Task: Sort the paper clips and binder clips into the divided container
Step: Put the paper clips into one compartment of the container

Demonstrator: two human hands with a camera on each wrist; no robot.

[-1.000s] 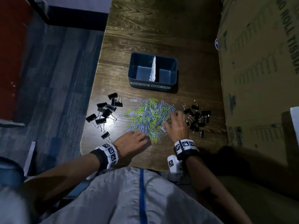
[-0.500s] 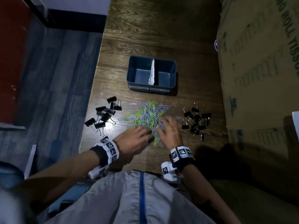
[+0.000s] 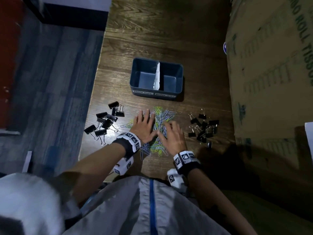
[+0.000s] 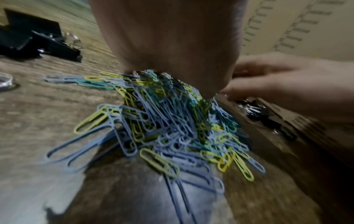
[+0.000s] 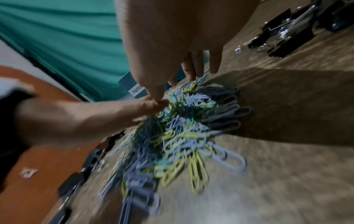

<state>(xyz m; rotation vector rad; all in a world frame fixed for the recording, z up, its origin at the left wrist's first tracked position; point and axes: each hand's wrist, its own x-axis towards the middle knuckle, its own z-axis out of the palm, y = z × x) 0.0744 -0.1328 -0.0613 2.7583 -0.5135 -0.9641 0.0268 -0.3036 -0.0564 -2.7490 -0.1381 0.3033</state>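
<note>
Both wrist views blur the paper clips [image 4: 172, 128]; container labels [image 3: 154, 94] barely legible

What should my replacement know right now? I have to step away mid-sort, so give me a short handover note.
Left hand: fingers spread, resting on the left side of the paper clip pile, holding nothing.
Right hand: fingers loosely bent on the pile's right side, thumbs nearly meeting; no clear grip seen.
Large binder clips lie left of the pile, small binder clips right of it.
Divided container sits beyond the pile, labelled paper clips left, binder clips right.
Done: clips lie in three groups; both compartments look empty.
Left: move paper clips into the left compartment, all binder clips into the right.
</note>
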